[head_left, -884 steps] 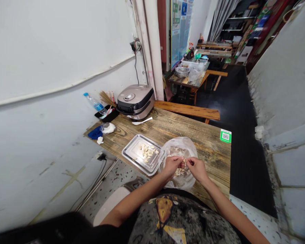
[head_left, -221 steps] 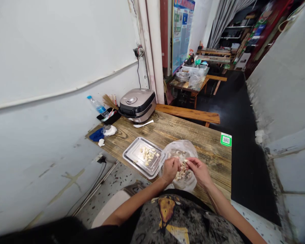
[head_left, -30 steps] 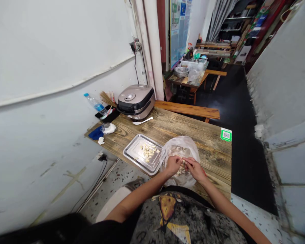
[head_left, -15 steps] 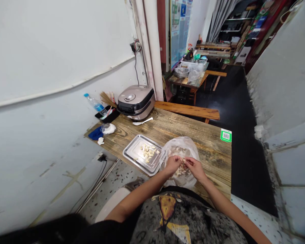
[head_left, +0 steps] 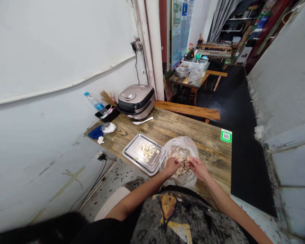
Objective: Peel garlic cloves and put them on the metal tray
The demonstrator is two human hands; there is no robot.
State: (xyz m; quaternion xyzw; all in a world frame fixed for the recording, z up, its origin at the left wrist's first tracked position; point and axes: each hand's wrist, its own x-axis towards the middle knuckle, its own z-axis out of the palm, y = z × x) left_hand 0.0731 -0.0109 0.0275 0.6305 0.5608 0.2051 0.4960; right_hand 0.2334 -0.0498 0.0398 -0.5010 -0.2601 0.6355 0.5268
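A clear plastic bag point(head_left: 190, 144) lies spread wide on the wooden table, holding garlic cloves and loose skins point(head_left: 181, 171). Over its right side, my right hand point(head_left: 198, 168) pinches a garlic clove point(head_left: 188, 158) between thumb and fingertips. My left hand point(head_left: 173, 166) is over the bag's left part, fingers pinched together; what they hold, if anything, is too small to make out. Left of the bag stands a metal tray point(head_left: 132, 149) with several peeled garlic cloves point(head_left: 147, 151) scattered on it.
A rice cooker point(head_left: 136, 101) stands at the table's back, a white plastic knife point(head_left: 143, 120) before it. Leftward are a bottle point(head_left: 99, 106) in a black tray, a blue cloth point(head_left: 96, 132) and a white bundle point(head_left: 108, 127). A wooden bench point(head_left: 188, 109) runs behind the table.
My hands, together over the bag before, have drawn apart. The right hand has moved slightly right with the garlic clove; the left hand has dropped a little lower.
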